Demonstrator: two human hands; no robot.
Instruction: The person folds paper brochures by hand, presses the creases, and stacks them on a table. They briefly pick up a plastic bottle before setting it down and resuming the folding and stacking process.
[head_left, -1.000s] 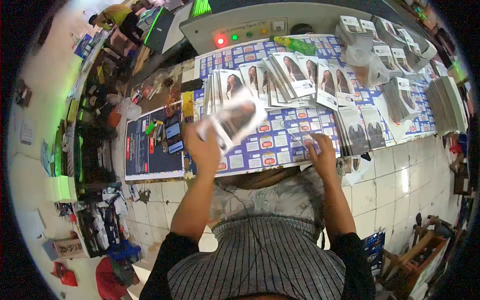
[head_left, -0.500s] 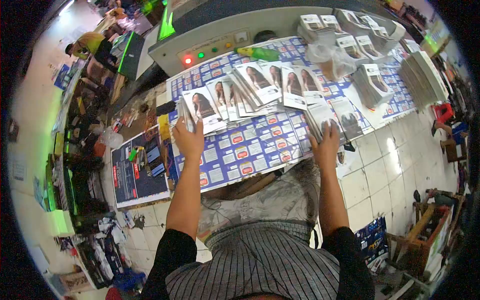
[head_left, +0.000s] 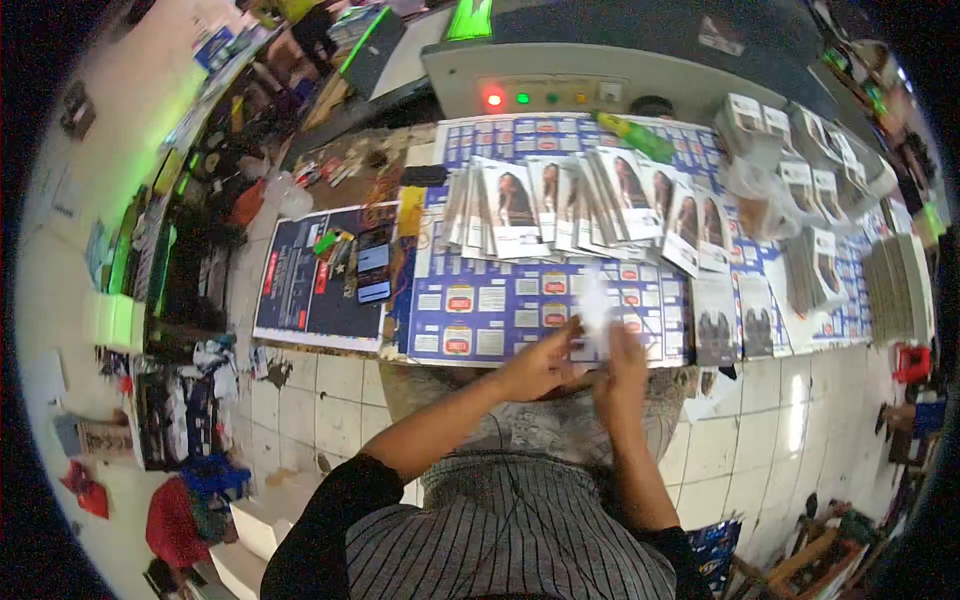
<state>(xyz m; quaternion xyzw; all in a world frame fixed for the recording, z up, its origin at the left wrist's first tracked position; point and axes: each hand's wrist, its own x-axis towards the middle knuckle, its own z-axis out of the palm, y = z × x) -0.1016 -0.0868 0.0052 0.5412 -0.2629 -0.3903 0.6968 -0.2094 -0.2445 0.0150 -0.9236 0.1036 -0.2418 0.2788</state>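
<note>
A narrow white bundle (head_left: 594, 305), blurred by motion, stands between my two hands over the front part of the table. My left hand (head_left: 548, 362) is at its lower left side, and my right hand (head_left: 622, 368) closes on its lower right side. Behind them, a fanned row of printed cards with a long-haired figure (head_left: 515, 210) lies across the blue patterned sheet (head_left: 425, 325). To the right of my hands, two dark-and-white cards (head_left: 714, 325) lie near the table's front edge.
Card stacks (head_left: 815, 270) and a clear plastic bag (head_left: 765, 195) occupy the right side. A green bottle (head_left: 640, 138) lies at the back, before a machine panel (head_left: 550, 95) with lit buttons. Phones (head_left: 373, 275) rest on the left, by a dark printed sheet (head_left: 285, 290).
Both hands have come together in front of me, now with the white bundle between them. My left hand has left the row's left end, my right hand the stack at right. The view has turned left.
</note>
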